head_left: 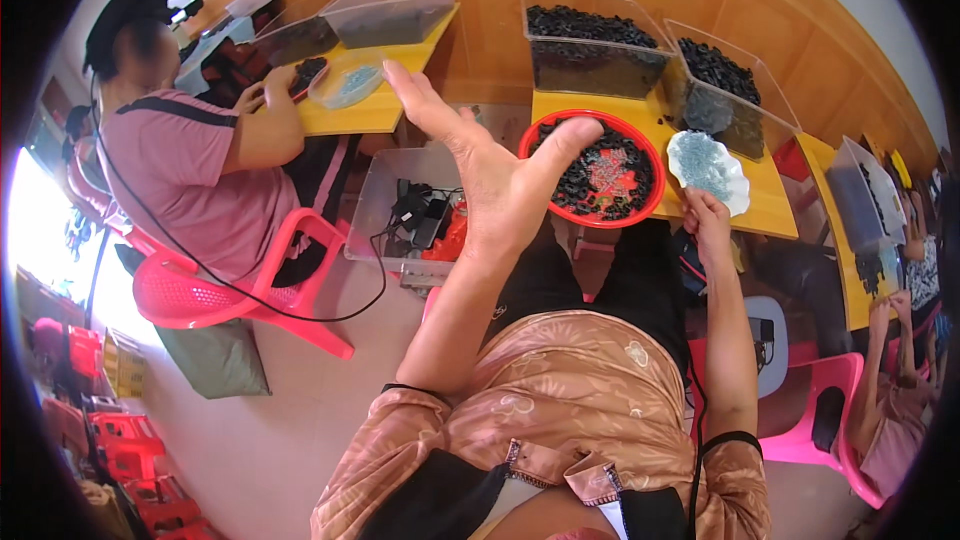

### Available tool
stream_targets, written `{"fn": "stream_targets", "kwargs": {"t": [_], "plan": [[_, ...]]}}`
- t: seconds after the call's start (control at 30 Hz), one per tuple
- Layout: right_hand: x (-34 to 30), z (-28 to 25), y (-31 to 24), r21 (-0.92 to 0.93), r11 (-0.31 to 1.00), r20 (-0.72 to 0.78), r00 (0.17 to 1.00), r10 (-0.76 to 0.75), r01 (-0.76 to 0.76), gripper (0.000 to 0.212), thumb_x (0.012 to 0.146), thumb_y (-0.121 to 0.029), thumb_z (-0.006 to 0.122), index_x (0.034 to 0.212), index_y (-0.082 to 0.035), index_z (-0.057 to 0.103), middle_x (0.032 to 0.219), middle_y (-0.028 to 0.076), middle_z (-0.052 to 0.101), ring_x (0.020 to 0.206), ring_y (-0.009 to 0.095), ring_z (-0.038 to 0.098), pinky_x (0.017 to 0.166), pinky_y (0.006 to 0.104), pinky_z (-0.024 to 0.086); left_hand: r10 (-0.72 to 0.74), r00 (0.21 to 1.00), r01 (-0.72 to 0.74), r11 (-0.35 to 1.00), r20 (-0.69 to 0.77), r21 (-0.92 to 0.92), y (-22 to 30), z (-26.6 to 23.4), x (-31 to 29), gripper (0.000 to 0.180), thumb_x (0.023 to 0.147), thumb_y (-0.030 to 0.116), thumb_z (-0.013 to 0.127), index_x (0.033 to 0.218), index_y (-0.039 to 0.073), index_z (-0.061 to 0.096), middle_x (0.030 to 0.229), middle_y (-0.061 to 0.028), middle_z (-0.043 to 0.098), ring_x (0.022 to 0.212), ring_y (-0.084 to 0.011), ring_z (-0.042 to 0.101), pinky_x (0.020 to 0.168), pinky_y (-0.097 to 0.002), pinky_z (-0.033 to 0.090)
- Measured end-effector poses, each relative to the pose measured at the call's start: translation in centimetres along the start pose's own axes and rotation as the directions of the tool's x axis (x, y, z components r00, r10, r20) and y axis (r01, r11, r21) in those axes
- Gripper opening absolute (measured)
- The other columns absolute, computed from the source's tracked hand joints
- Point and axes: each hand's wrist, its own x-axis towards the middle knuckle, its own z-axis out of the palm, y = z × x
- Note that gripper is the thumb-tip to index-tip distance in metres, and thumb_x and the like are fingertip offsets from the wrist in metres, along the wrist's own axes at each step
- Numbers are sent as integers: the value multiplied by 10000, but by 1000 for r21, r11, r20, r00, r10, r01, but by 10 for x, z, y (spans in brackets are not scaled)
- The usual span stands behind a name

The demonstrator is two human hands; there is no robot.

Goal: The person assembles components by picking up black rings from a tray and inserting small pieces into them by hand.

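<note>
My left hand [490, 175] is raised close to the camera with its thumb and index finger spread wide apart. It looks empty, and its thumb overlaps a round red basin [655, 165] at the table's front edge. Black small parts [575, 185] fill the basin around a bare red patch. At the near rim of a white scalloped dish [737, 198], my right hand [710, 230] has its fingers drawn together; whatever they pinch cannot be made out. Tiny pale blue, clear-looking pieces [705, 165] are heaped in that dish.
Two clear bins, one left [590, 70] and one right [745, 120], hold black parts on the yellow table [760, 210]. Left, a co-worker [190, 160] sits on a pink chair [180, 290]. A clear floor bin [375, 210] holds cables. Another person's hands [890, 310] show far right.
</note>
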Motion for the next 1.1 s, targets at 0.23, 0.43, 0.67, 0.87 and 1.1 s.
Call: {"fn": "stream_targets", "kwargs": {"t": [0.23,0.43,0.67,0.87,1.1], "plan": [[0,-1,1,30,1000,-6,1000,-1,1,198,910,-227,643,900,-31,677,651,-49,521,474,23,393,427,195,280,-183,982,189,911,52,-367,-7,9,-9,592,818,-51,477,1378,25,302,1315,-172,360,1207,-254,371,939,-378,386],[2,-2,3,16,1000,-5,1000,-5,5,209,911,-232,642,897,-28,681,663,-41,540,491,22,406,441,193,289,-15,990,98,801,143,-590,-20,-5,-10,345,715,-190,305,853,31,531,582,25,480,516,-22,360,515,-158,263],[1,-3,3,7,1000,10,1000,-11,11,214,915,-234,638,921,-24,681,672,-38,547,497,24,406,448,193,286,-32,963,105,959,267,-264,-10,10,-9,892,712,110,752,1403,19,195,1332,-215,387,1183,-273,439,1001,-409,349],[1,-5,3,32,999,2,1000,-16,16,207,912,-229,640,903,-25,676,666,-40,537,501,26,402,450,199,283,-44,989,60,992,140,-112,-8,18,-9,923,669,207,849,1362,13,271,1366,-173,327,1304,-293,337,1105,-452,258],[3,-6,4,57,998,16,1000,-12,11,205,907,-226,645,841,-33,661,661,-41,523,505,32,389,453,203,279,-3,975,-98,893,-223,-440,0,-3,-2,459,670,-257,541,696,131,296,623,47,302,560,-40,266,554,-202,273]]}}
